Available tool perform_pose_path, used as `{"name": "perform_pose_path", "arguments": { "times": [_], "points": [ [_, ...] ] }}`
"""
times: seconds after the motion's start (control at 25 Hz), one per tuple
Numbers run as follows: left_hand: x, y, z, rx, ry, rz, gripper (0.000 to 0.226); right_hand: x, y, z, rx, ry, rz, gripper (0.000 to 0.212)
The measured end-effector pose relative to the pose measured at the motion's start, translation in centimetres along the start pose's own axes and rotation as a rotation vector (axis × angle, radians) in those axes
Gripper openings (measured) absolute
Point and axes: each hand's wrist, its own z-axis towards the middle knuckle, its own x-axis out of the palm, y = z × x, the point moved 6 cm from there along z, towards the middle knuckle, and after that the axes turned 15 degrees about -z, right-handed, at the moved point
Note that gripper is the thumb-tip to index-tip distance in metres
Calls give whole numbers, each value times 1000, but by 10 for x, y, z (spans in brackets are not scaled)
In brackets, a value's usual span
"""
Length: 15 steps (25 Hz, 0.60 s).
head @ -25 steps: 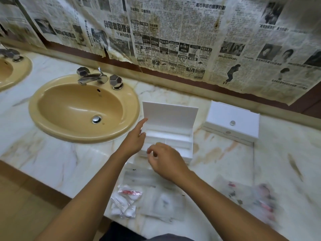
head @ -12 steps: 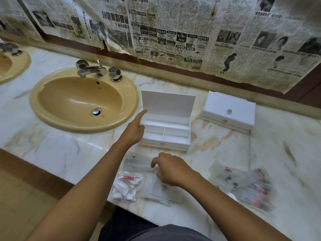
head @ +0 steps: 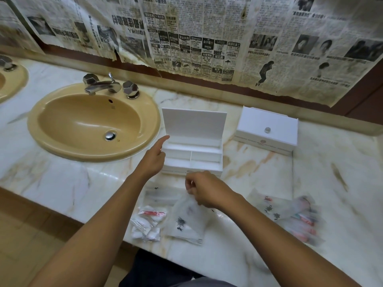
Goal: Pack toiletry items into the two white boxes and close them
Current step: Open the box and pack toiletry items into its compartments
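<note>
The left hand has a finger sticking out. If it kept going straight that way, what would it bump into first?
Probably the open box. The left hand points up and to the right, with its fingertip already at the box's left edge near the raised lid, so it would likely meet that side first. Depth is hard to judge.

Two white boxes stand on the counter: one open with its lid upright, one shut. The open box shows three compartments: one long one at the back and two side by side in front. Two hands are in view, left and right. Two sinks show: one whole, one cut off at the left edge. The whole sink has one spout and two knobs. Near the front edge lie four clear packets: one flat, one with red inside, one with white pieces, one printed. A blurred pile of packets lies at the right; its count cannot be told.
</note>
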Motion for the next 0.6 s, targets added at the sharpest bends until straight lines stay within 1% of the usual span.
{"name": "perform_pose_path", "arguments": {
  "times": [0.12, 0.28, 0.48, 0.52, 0.6],
  "points": [
    [-2, 0, 2, 13, 25, -53, 63, -24, 3, 13, -3, -68, 24, 22],
    [-9, -1, 5, -2, 45, -109, 60, -57, 19, 36, -12, -180, -15, 17],
    [-16, -3, 7, -64, 103, -219, 46, -100, 42, 61, -23, -418, -150, 20],
    [-17, -2, 8, -84, 120, -254, 42, -101, 45, 68, -27, -447, -181, 19],
    [-21, -1, 10, -118, 132, -291, 37, -91, 49, 82, -21, -446, -216, 16]
  ]
}}
